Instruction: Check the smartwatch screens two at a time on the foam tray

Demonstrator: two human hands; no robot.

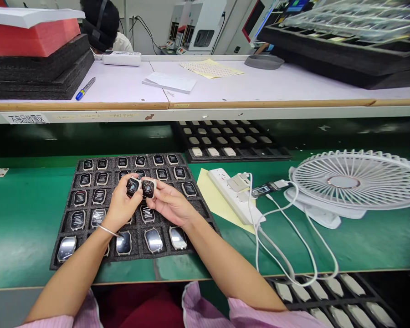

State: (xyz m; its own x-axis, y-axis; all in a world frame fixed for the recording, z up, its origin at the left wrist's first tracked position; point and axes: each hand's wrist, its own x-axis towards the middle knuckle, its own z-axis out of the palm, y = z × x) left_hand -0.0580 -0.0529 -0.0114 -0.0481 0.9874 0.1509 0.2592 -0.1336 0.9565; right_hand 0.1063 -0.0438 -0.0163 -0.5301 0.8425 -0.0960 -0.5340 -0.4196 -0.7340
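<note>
At the left of my head view, the green worktop (23, 214) ran up to a black foam tray (111, 175), where rows of seated watches (99, 196) filled many of the pockets. Above the tray I saw the left hand (123, 205), a bangle (109, 231) at its wrist, pinching the left watch (132, 187) between thumb and fingers. Just beside it, the right watch (148, 188) sat in the fingertips of the right hand (171, 202), its screen facing up toward my camera like its neighbour's. Both watches lay between the two hands; whether their cases touched, I could not tell. Right of the tray I had a yellow sheet (208, 193), a white power strip (222, 180) partly on it, and a white fan (345, 182).
</note>
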